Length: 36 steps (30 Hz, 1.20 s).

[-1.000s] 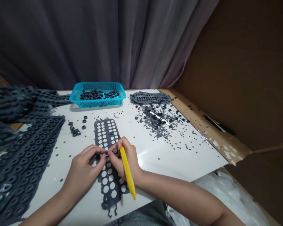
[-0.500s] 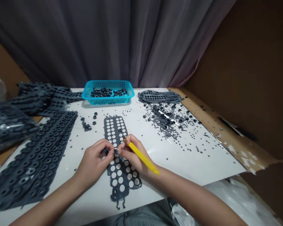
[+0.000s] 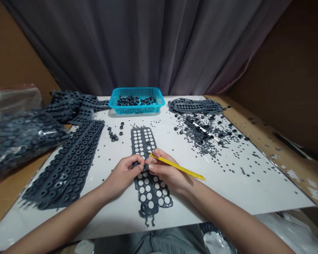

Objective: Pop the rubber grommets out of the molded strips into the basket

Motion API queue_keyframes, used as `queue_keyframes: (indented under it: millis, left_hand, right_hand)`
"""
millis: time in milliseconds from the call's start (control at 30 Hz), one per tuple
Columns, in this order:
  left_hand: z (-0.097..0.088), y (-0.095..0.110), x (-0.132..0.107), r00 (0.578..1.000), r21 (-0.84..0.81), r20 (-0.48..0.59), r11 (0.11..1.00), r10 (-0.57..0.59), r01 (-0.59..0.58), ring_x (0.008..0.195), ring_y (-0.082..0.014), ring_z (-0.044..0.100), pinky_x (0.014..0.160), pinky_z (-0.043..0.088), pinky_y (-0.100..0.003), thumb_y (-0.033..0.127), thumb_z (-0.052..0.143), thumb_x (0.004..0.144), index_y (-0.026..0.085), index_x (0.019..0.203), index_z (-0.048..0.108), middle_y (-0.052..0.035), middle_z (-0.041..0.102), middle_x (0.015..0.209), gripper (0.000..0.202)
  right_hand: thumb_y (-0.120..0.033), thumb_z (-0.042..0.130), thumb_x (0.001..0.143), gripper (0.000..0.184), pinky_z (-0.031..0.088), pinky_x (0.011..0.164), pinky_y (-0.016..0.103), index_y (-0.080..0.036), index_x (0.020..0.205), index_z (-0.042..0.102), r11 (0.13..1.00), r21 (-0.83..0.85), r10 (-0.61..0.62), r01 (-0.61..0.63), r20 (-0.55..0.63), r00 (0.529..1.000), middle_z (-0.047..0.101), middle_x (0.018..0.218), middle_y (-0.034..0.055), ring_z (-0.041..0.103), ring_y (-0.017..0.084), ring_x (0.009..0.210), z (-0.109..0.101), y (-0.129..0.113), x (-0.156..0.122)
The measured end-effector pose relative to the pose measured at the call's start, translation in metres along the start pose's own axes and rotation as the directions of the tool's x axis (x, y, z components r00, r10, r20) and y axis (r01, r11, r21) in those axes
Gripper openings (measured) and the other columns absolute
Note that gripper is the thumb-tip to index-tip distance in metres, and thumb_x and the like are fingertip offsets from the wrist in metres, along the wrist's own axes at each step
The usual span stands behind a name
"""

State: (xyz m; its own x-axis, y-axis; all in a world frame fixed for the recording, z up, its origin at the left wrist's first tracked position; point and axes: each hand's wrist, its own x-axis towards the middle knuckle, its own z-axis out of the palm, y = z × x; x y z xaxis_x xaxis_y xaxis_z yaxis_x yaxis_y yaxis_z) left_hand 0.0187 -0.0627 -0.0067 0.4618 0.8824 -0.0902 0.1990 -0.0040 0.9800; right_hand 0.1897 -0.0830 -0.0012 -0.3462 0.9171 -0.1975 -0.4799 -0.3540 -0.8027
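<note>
Left hand (image 3: 124, 175), right hand (image 3: 169, 173) bare; forearms (image 3: 63, 216) bare to frame edge; creased grey trousers (image 3: 151, 241).

From here the left hand (image 3: 123, 174) and right hand (image 3: 168, 173) block the middle of the perforated rubber sheet (image 3: 151, 190) and the tip of the yellow plastic spatula (image 3: 178, 167). I can't make out the small dark piece (image 3: 146, 166) at the fingertips (image 3: 141, 159). The plastic bag (image 3: 21, 141) runs off the left edge, and the specks (image 3: 201, 141) on the desk (image 3: 228, 190) are too small to tell.

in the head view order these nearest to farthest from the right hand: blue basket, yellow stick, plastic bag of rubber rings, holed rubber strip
From the right hand:
1. Yellow stick: held in that hand
2. Holed rubber strip: beneath the hands
3. Blue basket: far table edge
4. Plastic bag of rubber rings: far left
</note>
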Motion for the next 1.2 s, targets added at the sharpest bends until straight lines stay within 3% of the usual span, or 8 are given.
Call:
queue_keyframes:
  millis: [133, 333, 533, 767, 900, 1000, 1100, 1200]
  left_hand:
    - [0.001, 0.001, -0.001, 1.0, -0.006, 0.007, 1.0, 0.018, -0.018, 0.072, -0.0148, 0.049, 0.068, 0.041, -0.025, 0.032, 0.052, 0.084, 0.017, 0.073, 0.053, -0.0006, 0.052, 0.071, 0.018]
    - [0.002, 0.003, -0.006, 0.984, 0.138, -0.115, 0.983, 0.138, -0.121, 0.074, -0.0152, 0.051, 0.067, 0.04, -0.025, 0.026, 0.054, 0.083, 0.017, 0.075, 0.057, -0.0016, 0.056, 0.075, 0.012]
    - [0.002, 0.008, -0.009, 0.988, 0.096, -0.083, 0.988, 0.127, -0.119, 0.075, -0.016, 0.054, 0.068, 0.042, -0.026, 0.03, 0.054, 0.083, 0.017, 0.076, 0.061, -0.002, 0.059, 0.075, 0.016]
    - [0.001, 0.0, -0.005, 0.988, 0.077, -0.136, 0.995, 0.068, -0.058, 0.071, -0.0149, 0.053, 0.064, 0.043, -0.025, 0.03, 0.059, 0.08, 0.016, 0.075, 0.063, -0.002, 0.06, 0.072, 0.015]
    - [0.001, 0.0, -0.005, 0.972, 0.133, -0.216, 0.989, 0.09, -0.062, 0.067, -0.0133, 0.052, 0.061, 0.042, -0.023, 0.026, 0.058, 0.08, 0.017, 0.072, 0.061, -0.0004, 0.058, 0.069, 0.012]
    - [0.002, 0.004, -0.006, 0.945, 0.261, -0.256, 0.956, 0.205, -0.137, 0.068, -0.0132, 0.054, 0.064, 0.042, -0.023, 0.019, 0.057, 0.078, 0.017, 0.069, 0.059, 0.0001, 0.059, 0.069, 0.01]
    - [0.004, 0.005, -0.007, 0.921, 0.337, -0.265, 0.923, 0.285, -0.188, 0.066, -0.0127, 0.054, 0.064, 0.042, -0.023, 0.017, 0.058, 0.078, 0.017, 0.067, 0.058, 0.0004, 0.058, 0.067, 0.011]
    - [0.004, 0.005, -0.008, 0.916, 0.348, -0.265, 0.916, 0.302, -0.201, 0.066, -0.0124, 0.054, 0.064, 0.042, -0.024, 0.017, 0.058, 0.078, 0.017, 0.066, 0.057, 0.0005, 0.058, 0.067, 0.012]
  right_hand:
    - [-0.027, 0.081, 0.057, 0.049, 0.034, 0.061, 0.024, -0.022, 0.076, 0.036, 0.998, 0.057, 0.022, -0.02, -0.034, 0.999, 0.057, 0.07, -0.0046, 0.049, 0.011, 0.063, 0.001, 0.005, 0.002]
    - [-0.028, 0.082, 0.056, 0.051, 0.035, 0.059, 0.024, -0.023, 0.076, 0.036, 0.994, 0.098, 0.051, -0.04, -0.11, 0.993, 0.05, 0.064, -0.0067, 0.049, 0.012, 0.062, 0.001, 0.008, 0.004]
    - [-0.025, 0.081, 0.057, 0.049, 0.036, 0.06, 0.023, -0.023, 0.077, 0.036, 0.994, 0.104, 0.051, -0.04, -0.099, 0.994, 0.053, 0.065, -0.0063, 0.05, 0.011, 0.063, 0.001, 0.006, 0.002]
    - [-0.031, 0.074, 0.066, 0.044, 0.037, 0.062, 0.027, -0.024, 0.077, 0.032, 0.983, -0.157, -0.112, 0.093, -0.114, 0.987, 0.059, 0.07, -0.0052, 0.05, 0.013, 0.061, 0.003, 0.004, 0.0]
    - [-0.024, 0.068, 0.074, 0.039, 0.039, 0.065, 0.029, -0.025, 0.078, 0.029, 0.803, -0.529, -0.42, 0.275, -0.175, 0.891, 0.066, 0.079, -0.0023, 0.048, 0.014, 0.063, 0.002, 0.006, -0.003]
    - [-0.019, 0.066, 0.076, 0.037, 0.041, 0.069, 0.031, -0.025, 0.077, 0.03, 0.602, -0.697, -0.615, 0.389, -0.094, 0.783, 0.066, 0.081, -0.001, 0.053, 0.015, 0.068, 0.001, 0.01, -0.008]
    - [-0.017, 0.065, 0.077, 0.036, 0.044, 0.069, 0.032, -0.025, 0.076, 0.03, 0.465, -0.761, -0.664, 0.452, 0.037, 0.747, 0.066, 0.081, 0.0003, 0.059, 0.017, 0.071, 0.002, 0.014, -0.012]
    - [-0.017, 0.066, 0.076, 0.036, 0.047, 0.07, 0.033, -0.025, 0.075, 0.031, 0.434, -0.783, -0.651, 0.445, 0.069, 0.756, 0.068, 0.084, 0.0019, 0.064, 0.019, 0.076, 0.002, 0.016, -0.013]
